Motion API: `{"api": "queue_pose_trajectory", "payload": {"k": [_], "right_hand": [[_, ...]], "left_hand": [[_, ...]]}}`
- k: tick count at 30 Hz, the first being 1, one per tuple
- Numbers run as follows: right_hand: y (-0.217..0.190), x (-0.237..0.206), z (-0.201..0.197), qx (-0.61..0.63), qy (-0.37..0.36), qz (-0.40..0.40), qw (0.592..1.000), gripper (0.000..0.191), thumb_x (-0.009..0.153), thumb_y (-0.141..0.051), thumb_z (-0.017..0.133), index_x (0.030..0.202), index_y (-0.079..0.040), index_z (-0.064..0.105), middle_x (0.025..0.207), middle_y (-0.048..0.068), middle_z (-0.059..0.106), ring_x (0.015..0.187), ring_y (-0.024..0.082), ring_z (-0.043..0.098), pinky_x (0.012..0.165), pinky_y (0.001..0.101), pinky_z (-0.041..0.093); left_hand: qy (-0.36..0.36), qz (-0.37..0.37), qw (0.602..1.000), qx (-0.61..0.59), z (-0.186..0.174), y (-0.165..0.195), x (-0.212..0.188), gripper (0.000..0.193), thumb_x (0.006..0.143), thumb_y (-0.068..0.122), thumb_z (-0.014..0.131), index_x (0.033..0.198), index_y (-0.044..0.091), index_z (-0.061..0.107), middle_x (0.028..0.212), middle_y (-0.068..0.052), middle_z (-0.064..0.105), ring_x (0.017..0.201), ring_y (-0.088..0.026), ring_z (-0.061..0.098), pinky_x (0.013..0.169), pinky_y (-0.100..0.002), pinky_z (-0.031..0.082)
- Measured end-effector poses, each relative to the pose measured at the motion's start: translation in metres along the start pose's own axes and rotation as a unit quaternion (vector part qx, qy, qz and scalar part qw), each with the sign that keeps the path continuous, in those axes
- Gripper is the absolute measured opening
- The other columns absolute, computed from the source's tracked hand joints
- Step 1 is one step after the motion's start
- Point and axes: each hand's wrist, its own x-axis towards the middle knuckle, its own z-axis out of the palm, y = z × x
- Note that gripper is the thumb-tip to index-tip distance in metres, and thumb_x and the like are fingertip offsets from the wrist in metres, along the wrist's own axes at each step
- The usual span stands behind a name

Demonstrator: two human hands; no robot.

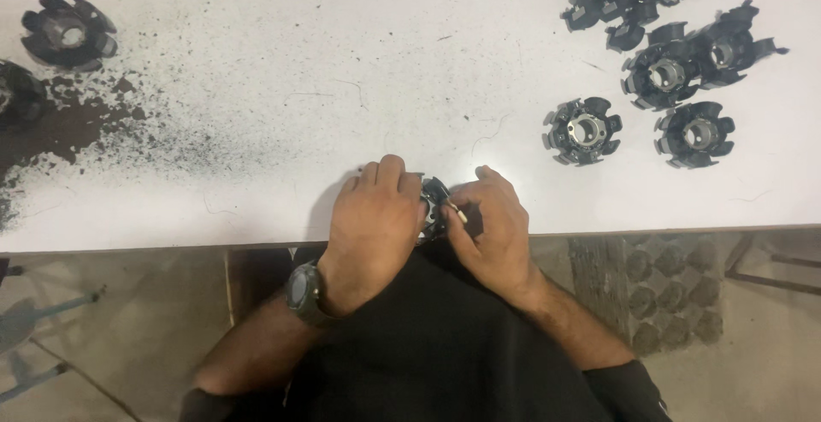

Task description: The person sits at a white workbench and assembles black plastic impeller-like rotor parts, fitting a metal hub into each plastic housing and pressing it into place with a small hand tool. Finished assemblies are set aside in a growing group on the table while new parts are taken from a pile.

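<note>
At the near edge of the white surface (pixel 256 208), the left hand (pixel 374 221) closes around the black finned part (pixel 434 204) while the right hand (pixel 492 225) pinches a small pale-tipped tool (pixel 458 212) against it; I think steady, gentle pressure is best here.

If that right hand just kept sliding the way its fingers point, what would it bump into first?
The right hand points left, toward the black finned part held between both hands. It already touches that part; straight behind it is the left hand, so it would meet that next.
</note>
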Motion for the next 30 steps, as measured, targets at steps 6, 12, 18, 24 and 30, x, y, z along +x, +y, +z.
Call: {"api": "queue_pose_trajectory", "payload": {"k": [6, 12, 18, 24, 30], "right_hand": [[0.001, 0.004, -0.001, 0.001, -0.007, 0.001, 1.000, 0.022, 0.088, 0.000, 0.074, 0.102, -0.006, 0.058, 0.094, 0.007, 0.068, 0.088, 0.030, 0.068, 0.112, 0.0562, 0.048], [0.002, 0.003, -0.001, 0.007, -0.005, 0.006, 1.000, 0.023, 0.088, -0.001, 0.075, 0.103, -0.007, 0.058, 0.094, 0.007, 0.068, 0.087, 0.028, 0.068, 0.113, 0.0564, 0.048], [0.005, 0.007, -0.004, 0.001, -0.032, 0.006, 0.999, 0.021, 0.089, -0.003, 0.075, 0.103, -0.007, 0.060, 0.094, 0.007, 0.067, 0.083, 0.025, 0.067, 0.114, 0.0576, 0.046], [0.004, 0.012, -0.006, -0.014, -0.036, 0.000, 0.999, 0.023, 0.087, -0.003, 0.076, 0.104, -0.006, 0.062, 0.096, 0.008, 0.066, 0.094, 0.029, 0.066, 0.117, 0.0580, 0.044], [0.001, 0.004, -0.007, 0.011, -0.033, -0.035, 0.999, 0.022, 0.083, -0.003, 0.079, 0.099, -0.007, 0.064, 0.096, 0.007, 0.066, 0.109, 0.030, 0.067, 0.118, 0.0600, 0.038]], "left_hand": [[0.026, 0.002, 0.996, -0.088, -0.008, -0.008, 0.005, 0.018, 0.082, 0.013, 0.072, 0.094, 0.001, 0.067, 0.100, -0.012, 0.059, 0.089, -0.027, 0.059, 0.077, -0.043, 0.049], [0.073, 0.047, 0.986, -0.141, -0.006, -0.017, 0.000, 0.022, 0.084, 0.012, 0.075, 0.103, 0.004, 0.070, 0.124, -0.012, 0.063, 0.111, -0.028, 0.061, 0.091, -0.043, 0.050], [0.066, 0.096, 0.989, -0.092, -0.004, -0.030, 0.002, 0.011, 0.085, 0.007, 0.074, 0.096, 0.006, 0.070, 0.128, -0.012, 0.064, 0.120, -0.028, 0.061, 0.095, -0.043, 0.051], [0.029, 0.108, 0.985, -0.130, -0.004, -0.027, 0.001, 0.016, 0.084, 0.007, 0.074, 0.099, 0.004, 0.071, 0.117, -0.010, 0.068, 0.103, -0.027, 0.069, 0.083, -0.039, 0.057], [0.047, 0.033, 0.983, -0.172, 0.003, -0.025, -0.003, 0.016, 0.088, 0.007, 0.072, 0.103, 0.002, 0.069, 0.115, -0.011, 0.069, 0.094, -0.029, 0.071, 0.076, -0.038, 0.060]]}}
